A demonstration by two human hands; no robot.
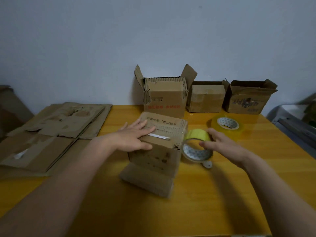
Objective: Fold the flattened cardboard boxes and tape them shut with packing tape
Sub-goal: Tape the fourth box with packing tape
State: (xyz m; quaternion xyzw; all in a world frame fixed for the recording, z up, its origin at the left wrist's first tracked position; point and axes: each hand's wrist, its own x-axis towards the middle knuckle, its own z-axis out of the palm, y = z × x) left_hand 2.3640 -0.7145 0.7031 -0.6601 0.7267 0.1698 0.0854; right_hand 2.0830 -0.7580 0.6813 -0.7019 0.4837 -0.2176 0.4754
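A small folded cardboard box (159, 151) stands in the middle of the yellow table (222, 194). My left hand (135, 137) lies flat on its closed top flaps, fingers spread. My right hand (220, 144) grips a roll of yellowish packing tape (196, 147) held against the box's right side; a strip of tape runs from the roll onto the box top. A second, larger tape roll (226, 124) lies on the table behind my right hand. Flattened cardboard boxes (56, 132) are stacked at the left.
Three folded boxes stand along the wall: one with raised flaps (165, 98), a taped one (206, 98), and an open-topped one (248, 98). A grey object (294, 124) sits past the table's right edge.
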